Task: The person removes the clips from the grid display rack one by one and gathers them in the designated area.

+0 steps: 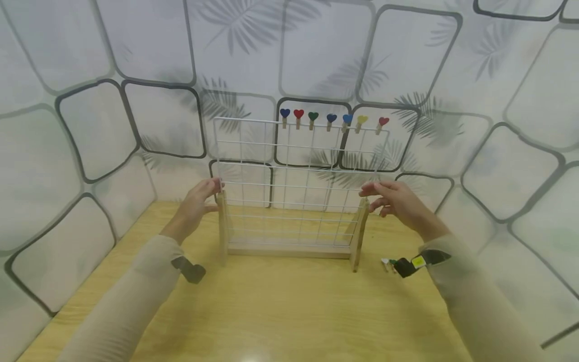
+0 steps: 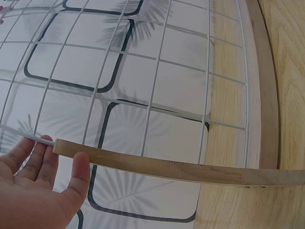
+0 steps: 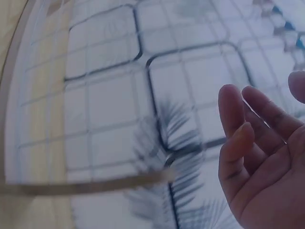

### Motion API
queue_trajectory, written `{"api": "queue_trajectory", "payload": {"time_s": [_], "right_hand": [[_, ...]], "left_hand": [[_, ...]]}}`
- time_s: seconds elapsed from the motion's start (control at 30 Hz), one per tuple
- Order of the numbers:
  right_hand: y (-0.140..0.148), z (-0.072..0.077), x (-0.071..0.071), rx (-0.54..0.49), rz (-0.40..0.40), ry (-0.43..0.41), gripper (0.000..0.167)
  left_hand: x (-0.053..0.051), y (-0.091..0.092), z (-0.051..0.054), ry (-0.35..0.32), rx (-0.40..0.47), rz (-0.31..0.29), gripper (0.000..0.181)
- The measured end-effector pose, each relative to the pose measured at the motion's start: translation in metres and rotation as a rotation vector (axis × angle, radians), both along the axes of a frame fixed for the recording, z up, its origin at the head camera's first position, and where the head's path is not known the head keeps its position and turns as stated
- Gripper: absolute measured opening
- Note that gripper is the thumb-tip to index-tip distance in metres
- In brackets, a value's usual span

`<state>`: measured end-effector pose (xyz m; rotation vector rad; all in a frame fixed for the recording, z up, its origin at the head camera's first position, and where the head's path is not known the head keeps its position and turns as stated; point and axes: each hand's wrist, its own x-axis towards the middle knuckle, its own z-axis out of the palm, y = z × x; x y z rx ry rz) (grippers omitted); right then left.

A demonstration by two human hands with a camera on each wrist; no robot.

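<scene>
A white wire grid (image 1: 296,187) stands upright in a wooden stand (image 1: 289,250), whose two side uprights hold its lower part. My left hand (image 1: 195,206) is at the grid's left edge. In the left wrist view, its fingertips (image 2: 46,139) touch the edge wire at the top of the wooden upright (image 2: 157,167), with the thumb against that wood. My right hand (image 1: 395,201) hovers by the top of the right upright (image 1: 360,234). In the right wrist view its loosely bent fingers (image 3: 232,112) hold nothing and look apart from the upright.
Several small clothespins with coloured hearts, among them a red one (image 1: 298,114) and a yellow one (image 1: 362,119), sit along the grid's top wire. More heart clips (image 1: 386,263) lie on the wood-grain table (image 1: 280,311) near my right wrist. Patterned walls (image 1: 325,50) surround the table.
</scene>
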<state>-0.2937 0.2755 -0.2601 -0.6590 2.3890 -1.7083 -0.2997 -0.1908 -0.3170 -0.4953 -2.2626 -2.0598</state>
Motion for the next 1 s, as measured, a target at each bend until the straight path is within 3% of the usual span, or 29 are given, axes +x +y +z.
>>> {"api": "queue_trajectory", "payload": {"time_s": [0.17, 0.47, 0.7, 1.0], "right_hand": [[-0.029, 0.029, 0.001, -0.065, 0.062, 0.041, 0.043], [-0.075, 0.07, -0.001, 0.03, 0.042, 0.216, 0.047], [-0.1, 0.091, -0.003, 0.02, 0.004, 0.24, 0.04], [-0.132, 0.109, -0.005, -0.045, 0.009, 0.278, 0.035]], "left_hand": [[0.0, 0.0, 0.001, -0.005, 0.001, -0.012, 0.06], [0.001, -0.001, 0.005, 0.009, 0.0, 0.004, 0.059], [0.001, 0.004, 0.007, 0.021, -0.003, 0.051, 0.058], [0.001, 0.003, 0.003, 0.016, -0.02, 0.033, 0.061]]}}
